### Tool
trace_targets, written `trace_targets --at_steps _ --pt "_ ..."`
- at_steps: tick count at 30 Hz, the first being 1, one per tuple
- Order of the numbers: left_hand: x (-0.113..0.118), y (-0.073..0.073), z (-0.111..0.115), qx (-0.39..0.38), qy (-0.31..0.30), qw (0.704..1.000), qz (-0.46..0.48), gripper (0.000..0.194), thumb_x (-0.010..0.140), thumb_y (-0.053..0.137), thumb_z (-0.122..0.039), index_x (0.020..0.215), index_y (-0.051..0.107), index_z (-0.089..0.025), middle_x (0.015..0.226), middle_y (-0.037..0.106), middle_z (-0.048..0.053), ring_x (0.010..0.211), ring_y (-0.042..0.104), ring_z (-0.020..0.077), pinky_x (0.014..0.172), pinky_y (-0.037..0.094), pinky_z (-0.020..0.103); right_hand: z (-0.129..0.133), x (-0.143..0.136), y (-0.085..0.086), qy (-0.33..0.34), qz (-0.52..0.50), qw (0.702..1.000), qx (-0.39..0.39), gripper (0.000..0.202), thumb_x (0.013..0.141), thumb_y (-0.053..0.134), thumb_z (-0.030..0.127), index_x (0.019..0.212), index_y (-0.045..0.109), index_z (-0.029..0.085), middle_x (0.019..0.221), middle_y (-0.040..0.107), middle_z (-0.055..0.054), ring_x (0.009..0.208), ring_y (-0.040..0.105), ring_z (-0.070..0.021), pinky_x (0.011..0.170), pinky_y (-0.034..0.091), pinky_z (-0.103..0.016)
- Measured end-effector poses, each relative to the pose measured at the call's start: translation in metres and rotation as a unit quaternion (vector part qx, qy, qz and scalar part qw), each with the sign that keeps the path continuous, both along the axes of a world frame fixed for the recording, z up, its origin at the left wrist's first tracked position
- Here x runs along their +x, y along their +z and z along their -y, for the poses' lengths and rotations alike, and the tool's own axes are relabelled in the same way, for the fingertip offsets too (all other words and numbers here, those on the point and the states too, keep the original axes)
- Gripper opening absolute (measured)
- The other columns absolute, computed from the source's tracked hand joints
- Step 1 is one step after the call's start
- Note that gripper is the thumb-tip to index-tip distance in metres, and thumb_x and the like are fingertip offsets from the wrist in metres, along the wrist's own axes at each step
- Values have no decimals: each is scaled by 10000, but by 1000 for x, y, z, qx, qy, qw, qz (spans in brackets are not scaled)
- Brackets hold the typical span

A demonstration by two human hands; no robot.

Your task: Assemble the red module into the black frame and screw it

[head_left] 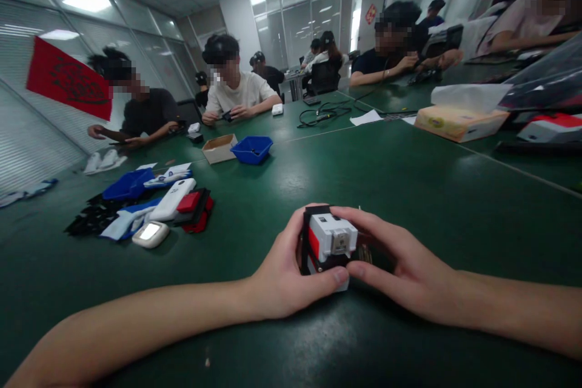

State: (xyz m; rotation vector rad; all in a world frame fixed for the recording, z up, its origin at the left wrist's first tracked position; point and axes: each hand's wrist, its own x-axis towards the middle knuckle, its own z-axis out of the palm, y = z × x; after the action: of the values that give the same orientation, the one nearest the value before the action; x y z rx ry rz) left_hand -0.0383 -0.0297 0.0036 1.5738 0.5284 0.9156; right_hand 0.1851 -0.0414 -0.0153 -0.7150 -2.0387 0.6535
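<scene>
Between my hands is a small boxy device (334,235) with a white top block, red side and black frame. A metal plate is set in its near face. My left hand (286,273) wraps its left side, thumb across the lower front. On the right, my right hand (400,260) grips it with fingers over the top and thumb at the lower front corner. Some small ridged, metallic-looking part (365,253) shows under the right fingers; its kind is unclear. The device's underside and back are hidden.
Left on the green table (409,194) lie gloves (122,223), a white phone-like item (173,199), red-and-black pieces (196,209) and a small screened gadget (151,234). Farther off are a blue bin (252,149), cables (325,113) and a tissue box (459,121). Several people sit around.
</scene>
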Motion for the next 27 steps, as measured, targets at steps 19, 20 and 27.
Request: trace_targets --at_steps 19,20,27 --pt "-7 -3 -37 -155 113 981 -13 643 758 868 -465 1197 482 -198 1005 681 38 745 743 191 686 603 309 7 18 15 -7 353 909 219 298 922 440 52 1008 688 195 955 723 -85 732 701 -215 600 596 -317" --pt "-7 -3 -36 -153 110 982 -16 640 756 872 -457 1195 486 -197 1005 679 38 754 742 192 695 606 314 7 18 13 -5 350 909 224 318 900 432 26 991 687 193 972 725 -91 752 702 -217 619 601 -321" --pt "-8 1 -35 -122 107 986 -42 598 768 868 -431 1193 528 -182 996 688 50 813 728 209 756 603 336 3 21 6 -36 329 913 238 497 856 414 -1 1278 640 134 1247 705 -177 1018 721 -272 803 631 -393"
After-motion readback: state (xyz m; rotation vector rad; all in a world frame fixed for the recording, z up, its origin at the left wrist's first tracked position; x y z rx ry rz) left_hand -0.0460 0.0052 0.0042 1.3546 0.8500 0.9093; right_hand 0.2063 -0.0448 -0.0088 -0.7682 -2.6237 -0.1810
